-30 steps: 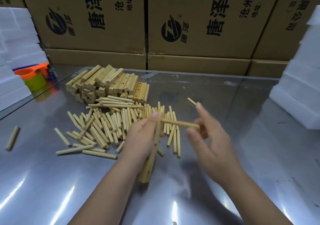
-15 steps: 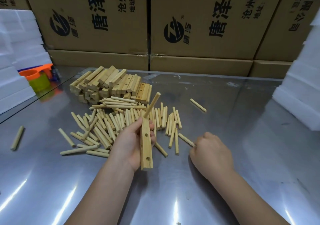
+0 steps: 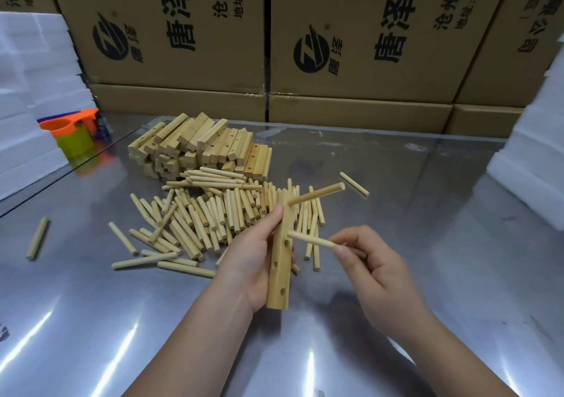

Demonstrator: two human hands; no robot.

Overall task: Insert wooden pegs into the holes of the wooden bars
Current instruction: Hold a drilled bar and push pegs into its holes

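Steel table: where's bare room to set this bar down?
Widest bare patch: right side of the table, between the stray peg and the white foam. Also the near-left corner, below the lone peg. Crowded: the middle-left, with loose pegs and stacked bars.

A: What is the left hand (image 3: 256, 262) doing?
B: It grips a pale long wooden bar (image 3: 278, 274), thumb up high.
A: And the right hand (image 3: 375, 265)?
B: It pinches a thin round wooden peg (image 3: 309, 239).

The left hand (image 3: 253, 262), left of the wooden bar (image 3: 279, 262), is bare past the wrist. The right hand (image 3: 375, 268), right of it, likewise.
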